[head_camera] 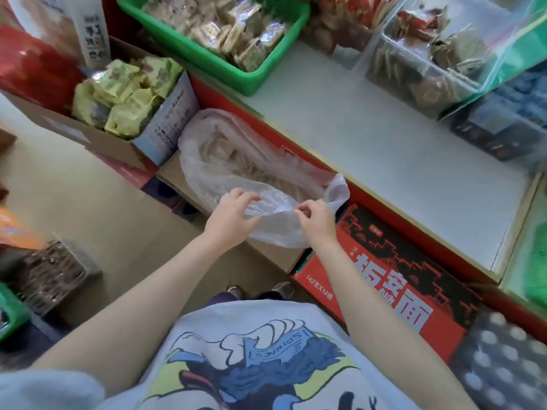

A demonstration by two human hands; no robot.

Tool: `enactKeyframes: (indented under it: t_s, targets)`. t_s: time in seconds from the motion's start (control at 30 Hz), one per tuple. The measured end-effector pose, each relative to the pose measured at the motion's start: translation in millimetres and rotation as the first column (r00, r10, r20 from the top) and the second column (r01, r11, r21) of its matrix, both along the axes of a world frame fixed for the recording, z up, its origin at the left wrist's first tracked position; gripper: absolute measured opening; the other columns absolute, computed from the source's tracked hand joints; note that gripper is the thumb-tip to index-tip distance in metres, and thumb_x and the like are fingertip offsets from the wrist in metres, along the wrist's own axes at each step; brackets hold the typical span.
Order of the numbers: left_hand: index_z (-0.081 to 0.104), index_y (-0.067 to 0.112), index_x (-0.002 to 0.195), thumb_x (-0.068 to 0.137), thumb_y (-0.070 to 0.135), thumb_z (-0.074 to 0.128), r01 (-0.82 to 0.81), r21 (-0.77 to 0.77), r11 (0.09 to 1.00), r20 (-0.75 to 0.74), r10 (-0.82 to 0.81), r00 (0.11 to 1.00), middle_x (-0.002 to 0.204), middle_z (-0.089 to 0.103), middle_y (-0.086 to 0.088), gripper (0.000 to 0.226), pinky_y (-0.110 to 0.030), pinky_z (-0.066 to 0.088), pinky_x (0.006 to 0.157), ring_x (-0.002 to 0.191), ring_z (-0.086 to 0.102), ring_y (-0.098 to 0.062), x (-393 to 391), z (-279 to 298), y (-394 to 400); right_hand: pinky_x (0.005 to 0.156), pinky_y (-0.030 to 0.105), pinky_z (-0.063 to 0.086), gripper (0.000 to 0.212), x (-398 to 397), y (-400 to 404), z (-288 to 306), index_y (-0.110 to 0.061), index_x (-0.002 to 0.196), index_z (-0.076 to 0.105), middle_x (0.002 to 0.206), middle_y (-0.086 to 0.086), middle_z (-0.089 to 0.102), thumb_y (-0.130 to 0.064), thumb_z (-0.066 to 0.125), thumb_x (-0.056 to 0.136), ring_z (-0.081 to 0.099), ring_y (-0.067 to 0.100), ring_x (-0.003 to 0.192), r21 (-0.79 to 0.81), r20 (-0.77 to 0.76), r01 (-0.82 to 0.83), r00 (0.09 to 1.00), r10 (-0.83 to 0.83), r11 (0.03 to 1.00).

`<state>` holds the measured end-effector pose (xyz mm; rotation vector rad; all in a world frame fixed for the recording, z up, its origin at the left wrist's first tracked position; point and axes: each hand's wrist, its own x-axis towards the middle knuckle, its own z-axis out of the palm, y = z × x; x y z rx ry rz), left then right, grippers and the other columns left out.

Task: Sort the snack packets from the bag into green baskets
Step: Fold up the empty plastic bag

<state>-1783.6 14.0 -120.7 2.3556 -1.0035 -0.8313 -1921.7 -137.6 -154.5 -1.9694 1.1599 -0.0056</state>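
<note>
Both forearms reach down from a printed shirt. Left hand [229,216] and right hand [315,218] each pinch the rim of the clear plastic bag [236,161] with curled fingers. Its brownish contents blur through the film. It lies on a cardboard box [174,173] below the shelf [384,137]. One green basket [189,45], cut off above, holds pale packets [233,28].

At six o'clock, thin translucent plastic bag [236,161], crinkled and glossy. At twelve, smooth glossy green plastic basket [207,59] holds shiny film-wrapped packets [228,31]. At four, printed matt cardboard box [384,279]. At one, matt white shelf [370,113].
</note>
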Motion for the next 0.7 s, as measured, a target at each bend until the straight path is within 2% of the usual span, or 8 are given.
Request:
enactKeyframes:
  t_s: [0.13, 0.23, 0.33, 0.43, 0.47, 0.53, 0.6, 0.7]
  targets:
    - [0.055, 0.033, 0.14, 0.086, 0.046, 0.074, 0.262, -0.012, 0.965, 0.191, -0.255, 0.948, 0.155, 0.039, 0.002, 0.059, -0.049, 0.027, 0.116, 0.145, 0.03, -0.024, -2, 19, -57, 0.08, 0.028, 0.048, 0.012, -11, -22, 43, -0.009, 0.093, 0.072, 0.092, 0.002, 0.066, -0.021, 0.069, 0.093, 0.062, 0.016, 0.085, 0.032, 0.215, 0.0, 0.977, -0.007, 0.999]
    - [0.061, 0.03, 0.135, 0.087, 0.048, 0.071, 0.311, 0.016, 0.95, 0.221, -0.307, 0.926, 0.149, 0.049, 0.005, 0.051, -0.042, 0.025, 0.114, 0.141, 0.036, -0.021, 0, 30, -93, 0.073, 0.022, 0.048, 0.005, -20, -42, 74, -0.012, 0.089, 0.07, 0.079, -0.006, 0.065, -0.013, 0.069, 0.094, 0.061, 0.009, 0.075, 0.095, 0.369, 0.12, 0.918, -0.147, 0.988]
    - [0.067, 0.019, 0.125, 0.093, 0.034, 0.067, 0.279, -0.015, 0.96, 0.242, -0.267, 0.933, 0.13, 0.064, -0.002, 0.036, -0.039, 0.036, 0.105, 0.124, 0.053, -0.026, 13, 43, -110, 0.074, 0.029, 0.052, 0.016, -31, -69, 99, -0.022, 0.083, 0.063, 0.077, -0.004, 0.065, -0.014, 0.065, 0.096, 0.064, 0.019, 0.075, 0.101, 0.446, 0.328, 0.829, -0.337, 0.939]
    - [0.071, 0.014, 0.113, 0.094, 0.029, 0.065, 0.214, -0.047, 0.976, 0.199, -0.201, 0.959, 0.106, 0.071, -0.005, 0.025, -0.035, 0.045, 0.085, 0.104, 0.062, -0.027, 38, 55, -118, 0.079, 0.036, 0.055, 0.01, -41, -92, 116, -0.018, 0.088, 0.062, 0.086, 0.003, 0.068, -0.019, 0.064, 0.098, 0.067, 0.027, 0.083, 0.003, 0.44, 0.481, 0.787, -0.433, 0.877]
    - [0.072, 0.013, 0.107, 0.093, 0.028, 0.066, 0.197, -0.061, 0.978, 0.174, -0.184, 0.967, 0.096, 0.07, -0.005, 0.021, -0.034, 0.044, 0.078, 0.099, 0.063, -0.028, 47, 59, -122, 0.08, 0.035, 0.055, 0.006, -42, -97, 121, -0.018, 0.092, 0.063, 0.092, 0.004, 0.068, -0.021, 0.064, 0.097, 0.067, 0.023, 0.083, -0.058, 0.434, 0.511, 0.787, -0.439, 0.858]
    - [0.072, 0.01, 0.094, 0.091, 0.024, 0.069, 0.181, -0.114, 0.977, 0.144, -0.164, 0.976, 0.081, 0.065, -0.006, 0.015, -0.034, 0.04, 0.068, 0.087, 0.062, -0.031, 60, 69, -133, 0.077, 0.018, 0.051, 0.01, -39, -98, 130, -0.017, 0.104, 0.062, 0.105, 0.0, 0.061, -0.023, 0.065, 0.096, 0.061, 0.007, 0.075, -0.176, 0.439, 0.558, 0.782, -0.443, 0.811]
    - [0.068, 0.006, 0.085, 0.091, 0.027, 0.071, 0.18, -0.167, 0.969, 0.109, -0.163, 0.981, 0.074, 0.064, -0.009, 0.021, -0.036, 0.04, 0.064, 0.074, 0.059, -0.029, 72, 81, -143, 0.07, 0.007, 0.045, 0.021, -27, -90, 139, -0.018, 0.11, 0.062, 0.109, -0.003, 0.053, -0.026, 0.07, 0.093, 0.055, 0.001, 0.067, -0.254, 0.435, 0.564, 0.792, -0.428, 0.786]
    - [0.065, -0.001, 0.08, 0.09, 0.03, 0.073, 0.209, -0.226, 0.951, -0.01, -0.217, 0.976, 0.063, 0.059, -0.012, 0.033, -0.035, 0.043, 0.057, 0.057, 0.051, -0.02, 89, 99, -152, 0.075, 0.017, 0.05, 0.049, 3, -66, 147, -0.025, 0.123, 0.06, 0.121, -0.005, 0.046, -0.038, 0.081, 0.081, 0.055, 0.003, 0.076, -0.313, 0.376, 0.358, 0.897, -0.232, 0.88]
